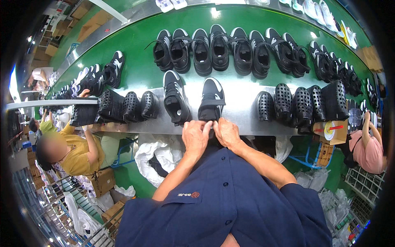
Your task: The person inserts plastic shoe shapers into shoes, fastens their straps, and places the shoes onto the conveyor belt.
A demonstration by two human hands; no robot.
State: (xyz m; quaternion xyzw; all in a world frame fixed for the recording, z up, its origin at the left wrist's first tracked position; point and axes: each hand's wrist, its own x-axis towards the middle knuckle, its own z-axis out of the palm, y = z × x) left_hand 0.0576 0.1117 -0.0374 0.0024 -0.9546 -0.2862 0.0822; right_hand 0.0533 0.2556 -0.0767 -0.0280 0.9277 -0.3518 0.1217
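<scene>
A black sneaker (212,98) with a grey-white toe and a strap across it lies on the metal table edge in front of me, toe pointing away. My left hand (196,136) and my right hand (227,131) meet at its heel collar, fingers bent and pinching the rear opening from both sides. What exactly lies under the fingertips is hidden. Just left of it, untouched, rests a matching sneaker (176,99) with its opening toward me.
Black perforated pieces stand in groups on the left (131,106) and right (284,102). A row of black sneakers (219,47) lines the green conveyor belt (135,49). A cardboard box (335,131) sits by the right edge. People work at both sides; a white plastic bag (158,154) is below the table.
</scene>
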